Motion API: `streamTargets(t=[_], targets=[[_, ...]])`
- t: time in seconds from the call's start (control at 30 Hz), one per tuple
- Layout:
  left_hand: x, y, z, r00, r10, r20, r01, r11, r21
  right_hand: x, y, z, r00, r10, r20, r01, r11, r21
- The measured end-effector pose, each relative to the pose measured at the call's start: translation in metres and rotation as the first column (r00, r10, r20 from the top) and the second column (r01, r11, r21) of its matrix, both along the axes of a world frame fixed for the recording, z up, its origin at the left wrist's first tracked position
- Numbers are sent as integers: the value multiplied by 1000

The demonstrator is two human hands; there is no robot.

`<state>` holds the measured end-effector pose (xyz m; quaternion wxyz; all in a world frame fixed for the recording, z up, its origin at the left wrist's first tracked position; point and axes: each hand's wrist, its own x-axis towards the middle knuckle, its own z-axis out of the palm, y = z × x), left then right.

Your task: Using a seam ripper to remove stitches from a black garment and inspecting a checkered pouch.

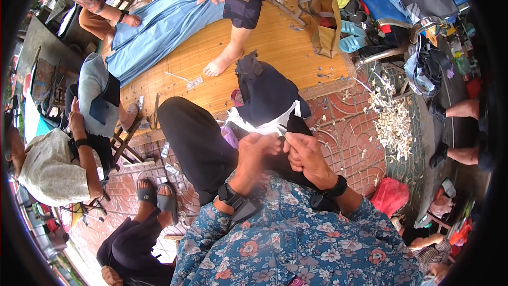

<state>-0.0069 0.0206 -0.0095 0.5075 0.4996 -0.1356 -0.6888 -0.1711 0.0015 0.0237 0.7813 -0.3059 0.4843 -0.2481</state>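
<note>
Over my lap lies a dark navy garment [270, 92] with a strip of white cloth [258, 125] along its near edge. My left hand [255, 151] is closed, pinching the white cloth between thumb and fingers. Close beside it, my right hand [307, 158] is closed too, with a small thin dark tool [284, 129] at its fingertips, touching or nearly touching the cloth. The tool's kind is too small to make out. A bit of purple material [229, 136] shows beside my left hand, partly covered by the white cloth.
Ahead is a low wooden platform [296, 69], where two people handle a long blue cloth [164, 26]. A seated person [63, 169] is at left with a blue-grey garment [98, 95]. At right are a heap of pale scraps [394, 127] and a red bag [390, 196].
</note>
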Motion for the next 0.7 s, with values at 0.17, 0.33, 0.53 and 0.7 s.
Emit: streamTargets(t=[0.17,0.33,0.53,0.7], targets=[[0,2,-5,999,-45,2,45,999,-28,7,-1,-5,993,-82,83,83,997,-2],[1,3,-4,998,-61,0,61,998,-19,7,-3,2,998,-41,37,41,999,-9],[9,-1,-1,997,-20,-73,26,996,82,6,-2,-3,998,-49,28,49,999,0],[15,-2,-6,999,9,-48,-5,997,83,7,-2,-3,997,-69,24,69,998,-4]])
